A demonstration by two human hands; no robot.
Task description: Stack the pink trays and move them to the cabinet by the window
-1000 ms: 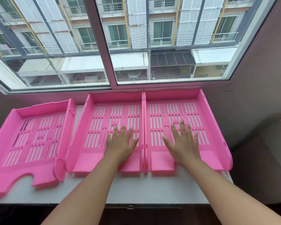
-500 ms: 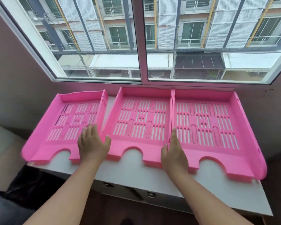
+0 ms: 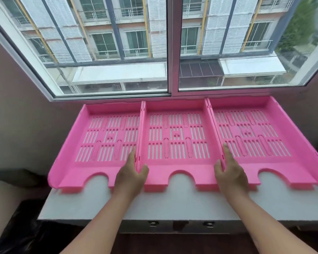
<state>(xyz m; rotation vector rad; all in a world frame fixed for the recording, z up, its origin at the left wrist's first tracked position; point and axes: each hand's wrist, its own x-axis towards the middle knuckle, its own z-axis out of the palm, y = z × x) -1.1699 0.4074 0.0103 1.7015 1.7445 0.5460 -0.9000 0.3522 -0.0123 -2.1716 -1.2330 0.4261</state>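
Observation:
Three pink slotted trays lie side by side on the white cabinet top (image 3: 173, 204) under the window: a left tray (image 3: 103, 136), a middle tray (image 3: 176, 136) and a right tray (image 3: 250, 132). Their side walls touch. My left hand (image 3: 130, 176) pinches the wall between the left and middle trays, thumb inside the middle tray and fingers in the left one. My right hand (image 3: 229, 175) pinches the wall between the middle and right trays, thumb in the middle tray and fingers in the right one.
The window frame (image 3: 170, 52) rises right behind the trays' back walls. The left tray's corner overhangs the cabinet's left end. Two metal latches (image 3: 208, 224) sit on the cabinet front. A dark bag (image 3: 22, 233) lies on the floor at lower left.
The left tray stood apart and askew; it now sits flush against the middle tray. Both hands have shifted onto the middle tray's two side walls.

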